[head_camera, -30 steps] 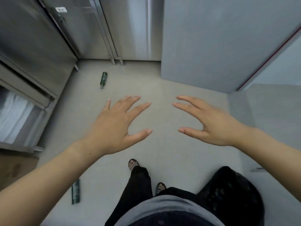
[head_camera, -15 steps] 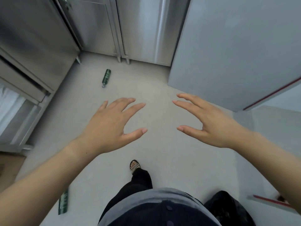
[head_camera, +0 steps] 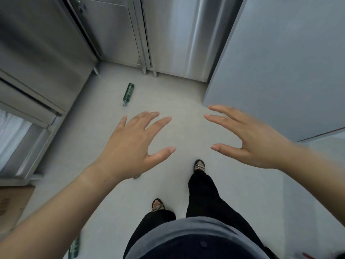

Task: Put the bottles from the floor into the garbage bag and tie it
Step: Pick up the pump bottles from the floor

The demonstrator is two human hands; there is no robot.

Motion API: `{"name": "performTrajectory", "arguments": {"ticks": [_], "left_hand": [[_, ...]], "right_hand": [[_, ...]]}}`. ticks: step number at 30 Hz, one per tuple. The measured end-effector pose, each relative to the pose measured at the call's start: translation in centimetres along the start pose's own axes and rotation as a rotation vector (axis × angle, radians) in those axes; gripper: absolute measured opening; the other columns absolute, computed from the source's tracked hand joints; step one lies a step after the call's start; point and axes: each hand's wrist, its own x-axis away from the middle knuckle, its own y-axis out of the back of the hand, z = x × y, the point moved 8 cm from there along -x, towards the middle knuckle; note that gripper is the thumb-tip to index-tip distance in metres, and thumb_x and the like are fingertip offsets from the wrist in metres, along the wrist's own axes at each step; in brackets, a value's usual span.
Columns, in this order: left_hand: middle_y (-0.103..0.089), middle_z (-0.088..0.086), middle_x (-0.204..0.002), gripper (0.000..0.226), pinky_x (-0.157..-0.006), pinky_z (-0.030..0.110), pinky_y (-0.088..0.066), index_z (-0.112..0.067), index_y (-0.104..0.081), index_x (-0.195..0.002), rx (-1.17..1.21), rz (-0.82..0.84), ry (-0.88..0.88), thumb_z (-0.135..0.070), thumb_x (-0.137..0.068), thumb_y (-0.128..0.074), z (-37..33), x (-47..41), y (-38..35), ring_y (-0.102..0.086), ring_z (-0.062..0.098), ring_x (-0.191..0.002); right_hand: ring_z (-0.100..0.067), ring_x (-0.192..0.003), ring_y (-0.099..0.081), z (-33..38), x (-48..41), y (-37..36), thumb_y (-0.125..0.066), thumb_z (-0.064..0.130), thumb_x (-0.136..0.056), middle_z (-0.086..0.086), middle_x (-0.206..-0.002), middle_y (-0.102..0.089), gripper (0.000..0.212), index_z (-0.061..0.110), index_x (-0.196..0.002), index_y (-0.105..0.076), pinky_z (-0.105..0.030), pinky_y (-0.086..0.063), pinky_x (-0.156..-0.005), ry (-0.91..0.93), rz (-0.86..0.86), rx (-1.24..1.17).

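A dark green bottle (head_camera: pixel 128 94) lies on the grey floor ahead, near the steel cabinets. A second green bottle (head_camera: pixel 74 247) lies at the bottom left, partly hidden by my left forearm. A small bottle tip (head_camera: pixel 137 177) peeks out under my left wrist. My left hand (head_camera: pixel 134 146) hovers palm down with fingers spread, holding nothing, below and right of the far bottle. My right hand (head_camera: pixel 248 139) is also spread and empty. The garbage bag is out of view.
Stainless steel cabinets (head_camera: pixel 112 34) line the left and back. A grey panel (head_camera: pixel 280 62) stands on the right. A cardboard box (head_camera: pixel 11 202) sits at the left edge. My feet in sandals (head_camera: pixel 199 166) stand on the floor between them.
I have stepped forward. The far bottle is closer, the near bottle slid down toward the frame's bottom, and the black garbage bag at lower right has left the view. Both hands stay spread.
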Motion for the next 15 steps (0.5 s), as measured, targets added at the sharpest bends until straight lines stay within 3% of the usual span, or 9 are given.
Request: {"name": "performTrajectory", "arguments": {"ticks": [4, 12, 15], "left_hand": [[-0.032, -0.005, -0.151, 0.076, -0.112, 0.051, -0.022, -0.041, -0.021, -0.143, -0.013, 0.001, 0.104, -0.076, -0.076, -0.017, 0.9, -4.4, 0.3, -0.027, 0.017, -0.14], [-0.03, -0.006, -0.151, 0.077, -0.114, 0.05, -0.02, -0.042, -0.02, -0.143, 0.038, -0.049, 0.27, -0.076, -0.074, -0.015, 1.4, -13.4, 2.9, -0.026, 0.015, -0.139], [-0.03, -0.007, -0.151, 0.077, -0.114, 0.049, -0.019, -0.043, -0.02, -0.143, 0.07, -0.08, 0.345, -0.076, -0.074, -0.015, 3.1, -14.9, 3.7, -0.026, 0.014, -0.139]], "right_hand": [[-0.016, -0.135, -0.033, -3.9, -5.4, 1.1, -0.038, 0.065, -0.086, 0.003, -0.151, -0.029, 0.067, 0.027, -0.141, -0.034, -0.033, -0.031, -0.108, 0.101, 0.038, -0.035], [-0.015, -0.135, -0.031, -10.4, -14.3, 4.6, -0.038, 0.063, -0.085, 0.002, -0.151, -0.03, 0.066, 0.028, -0.14, -0.035, -0.027, -0.028, -0.105, 0.257, 0.1, -0.007], [-0.017, -0.135, -0.032, -10.9, -18.1, 5.1, -0.04, 0.061, -0.085, -0.001, -0.15, -0.031, 0.066, 0.026, -0.14, -0.036, -0.033, -0.031, -0.108, 0.323, 0.145, -0.011]]}}
